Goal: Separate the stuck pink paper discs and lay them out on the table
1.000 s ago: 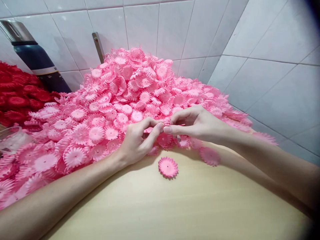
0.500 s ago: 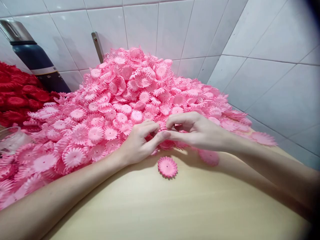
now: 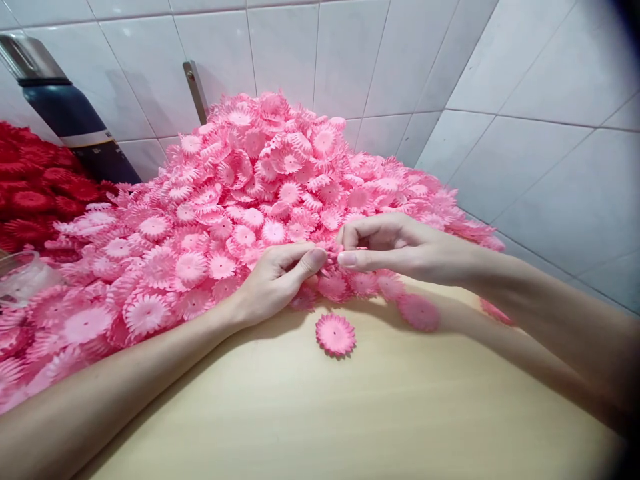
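Note:
My left hand (image 3: 277,281) is closed, thumb pressed on the forefinger, at the front edge of a large heap of pink petal discs (image 3: 240,193). Facing it, my right hand (image 3: 400,248) pinches with thumb and forefinger. Between the fingertips of both hands shows a small pink petal piece (image 3: 332,256), mostly hidden by the fingers. One pink disc (image 3: 335,334) with a small centre hole lies flat on the pale table (image 3: 320,413), just below my hands. Another pink disc (image 3: 419,312) lies in the shadow of my right arm.
A dark blue bottle (image 3: 75,117) with a steel cap leans at the back left, beside a red heap (image 3: 35,187). A clear plastic cup (image 3: 23,277) is at the left edge. A metal strip (image 3: 195,92) stands against the tiled wall (image 3: 350,53).
My right hand has turned and shifted slightly right, its fingers a little less bunched. My left thumb has drawn back slightly left. The pink piece between the fingertips now shows more clearly.

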